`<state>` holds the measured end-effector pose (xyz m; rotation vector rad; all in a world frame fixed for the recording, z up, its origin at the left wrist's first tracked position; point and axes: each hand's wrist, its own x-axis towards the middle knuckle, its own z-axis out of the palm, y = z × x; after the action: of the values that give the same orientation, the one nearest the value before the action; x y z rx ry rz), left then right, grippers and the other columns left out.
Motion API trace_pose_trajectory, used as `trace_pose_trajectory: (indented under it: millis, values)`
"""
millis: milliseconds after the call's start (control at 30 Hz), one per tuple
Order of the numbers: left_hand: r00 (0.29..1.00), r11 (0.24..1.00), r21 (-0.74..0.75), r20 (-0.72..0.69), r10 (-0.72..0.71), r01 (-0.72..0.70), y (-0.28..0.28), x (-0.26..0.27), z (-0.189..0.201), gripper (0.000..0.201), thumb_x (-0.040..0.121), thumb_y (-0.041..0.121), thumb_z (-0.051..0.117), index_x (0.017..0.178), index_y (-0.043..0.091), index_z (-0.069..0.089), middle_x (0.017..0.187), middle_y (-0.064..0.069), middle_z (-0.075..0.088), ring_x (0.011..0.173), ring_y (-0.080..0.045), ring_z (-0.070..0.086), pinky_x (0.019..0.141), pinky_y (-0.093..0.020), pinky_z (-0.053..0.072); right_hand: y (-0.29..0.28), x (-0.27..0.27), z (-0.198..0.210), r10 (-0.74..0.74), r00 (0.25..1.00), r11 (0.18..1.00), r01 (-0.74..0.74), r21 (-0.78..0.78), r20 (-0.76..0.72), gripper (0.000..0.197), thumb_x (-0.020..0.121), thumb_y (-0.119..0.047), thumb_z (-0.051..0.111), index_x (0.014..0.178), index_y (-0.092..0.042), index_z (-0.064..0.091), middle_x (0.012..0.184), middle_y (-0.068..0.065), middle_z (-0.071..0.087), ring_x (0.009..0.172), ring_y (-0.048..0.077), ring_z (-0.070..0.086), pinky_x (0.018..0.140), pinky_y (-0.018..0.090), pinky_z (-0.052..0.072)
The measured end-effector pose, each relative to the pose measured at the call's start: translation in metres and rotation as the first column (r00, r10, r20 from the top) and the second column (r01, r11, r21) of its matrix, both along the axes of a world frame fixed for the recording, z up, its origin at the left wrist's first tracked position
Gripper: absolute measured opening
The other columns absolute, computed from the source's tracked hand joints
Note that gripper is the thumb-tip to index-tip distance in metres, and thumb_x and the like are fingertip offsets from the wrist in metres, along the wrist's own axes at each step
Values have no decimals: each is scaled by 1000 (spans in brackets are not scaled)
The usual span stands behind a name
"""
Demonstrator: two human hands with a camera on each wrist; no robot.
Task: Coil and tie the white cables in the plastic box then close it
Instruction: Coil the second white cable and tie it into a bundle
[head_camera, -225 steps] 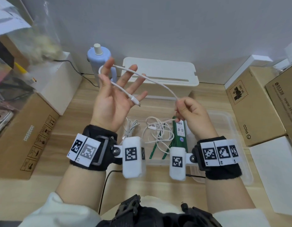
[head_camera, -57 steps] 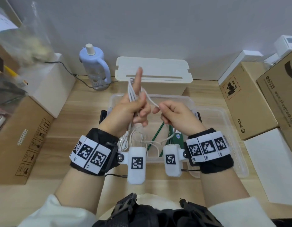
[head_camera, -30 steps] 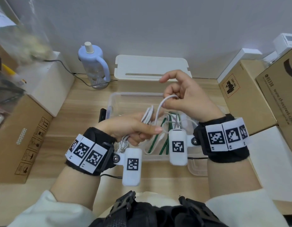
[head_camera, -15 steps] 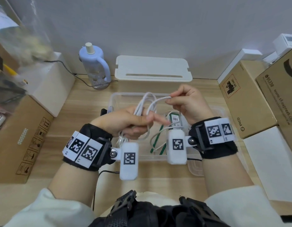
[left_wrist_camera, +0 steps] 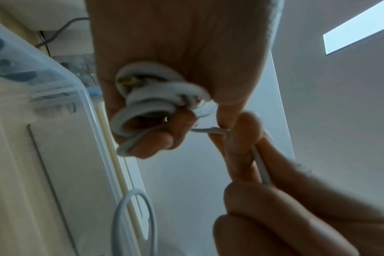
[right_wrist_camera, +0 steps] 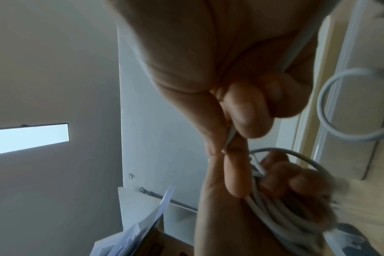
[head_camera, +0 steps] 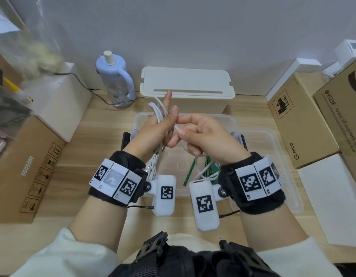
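Observation:
My left hand grips a coiled white cable above the clear plastic box, index finger pointing up and thumb pressed on the loops. In the left wrist view the cable coil sits bunched in the palm. My right hand pinches the cable's free end right beside the left thumb; the right wrist view shows that cable end between thumb and fingertip. More white cable and green items lie in the box. The box's clear lid lies to the right, partly under the box.
A white slotted organiser box stands behind the plastic box, a pale blue bottle to its left. Cardboard boxes crowd the right side, another carton and a white box the left.
My left hand has turned upright with the coil, index finger now pointing up. My right hand came down and in, bringing the free end close to the left thumb.

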<state>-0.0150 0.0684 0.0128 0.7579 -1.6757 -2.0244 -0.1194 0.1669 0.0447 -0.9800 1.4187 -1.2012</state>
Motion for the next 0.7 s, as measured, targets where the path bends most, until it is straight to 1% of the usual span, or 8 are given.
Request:
trace_pose_trajectory:
  millis: [133, 233, 333, 400, 433, 533, 633, 700]
  values:
    - [997, 996, 35, -22, 80, -79, -6, 5, 0, 36, 95, 33, 45, 130, 36, 50, 56, 7, 34, 46, -7, 34, 40, -18, 30, 2, 2, -5, 55, 998, 996, -53, 78, -20, 8, 90, -10, 53, 93, -16, 50, 71, 4, 69, 34, 7, 39, 38, 16, 32]
    - [990, 990, 19, -45, 137, -137, -6, 8, 3, 27, 94, 34, 47, 118, 34, 58, 73, 4, 47, 63, -7, 42, 50, -18, 37, 2, 2, -5, 100, 993, 993, -95, 70, -68, 6, 91, -14, 53, 86, -12, 56, 64, 4, 66, 34, 6, 38, 38, 14, 30]
    - [982, 984, 137, -139, 129, -109, -5, 6, 6, 35, 98, 30, 39, 131, 30, 46, 73, 2, 65, 75, -14, 60, 62, -21, 52, 0, 7, -6, 130, 986, 991, -128, 25, -102, 18, 94, -15, 47, 81, -14, 61, 53, 3, 54, 34, 4, 35, 38, 14, 28]
    - [972, 978, 203, -215, 95, -51, -2, 5, 9, 46, 99, 24, 34, 143, 31, 28, 68, -1, 67, 91, -23, 66, 82, -30, 55, -3, 10, -10, 132, 980, 991, -131, 18, -147, 26, 95, -19, 44, 76, -17, 61, 49, 2, 47, 35, 6, 33, 38, 14, 27]
    - [962, 974, 226, -264, 76, -15, 0, 5, 12, 54, 98, 21, 37, 146, 35, 17, 68, -3, 67, 93, -26, 67, 85, -33, 54, -5, 11, -12, 127, 977, 992, -125, 22, -173, 30, 96, -23, 43, 73, -17, 61, 48, 2, 45, 35, 7, 33, 38, 14, 28]
    - [942, 972, 235, -330, 61, 19, 5, 6, 19, 81, 90, 12, 47, 142, 49, -2, 75, -8, 67, 79, -24, 71, 73, -38, 57, -4, 6, -20, 143, 955, 988, -123, 93, -259, 38, 94, -34, 42, 66, -17, 61, 44, -3, 45, 37, 9, 38, 39, 14, 32]
    - [920, 969, 246, -374, 119, -25, 0, 9, 22, 83, 93, 9, 46, 141, 48, -8, 80, -4, 70, 65, -15, 69, 64, -35, 60, 3, -2, -30, 245, 909, 956, -169, 238, -338, 26, 87, -32, 57, 66, -18, 65, 49, -5, 53, 45, 6, 47, 50, 16, 41]
    - [894, 949, 313, -414, 174, -40, -6, 12, 23, 80, 94, 8, 41, 141, 49, -9, 83, -4, 70, 52, -8, 61, 53, -26, 56, 6, -11, -39, 279, 876, 938, -162, 306, -393, 15, 82, -25, 65, 71, -15, 68, 55, -5, 58, 54, 6, 54, 65, 26, 47]
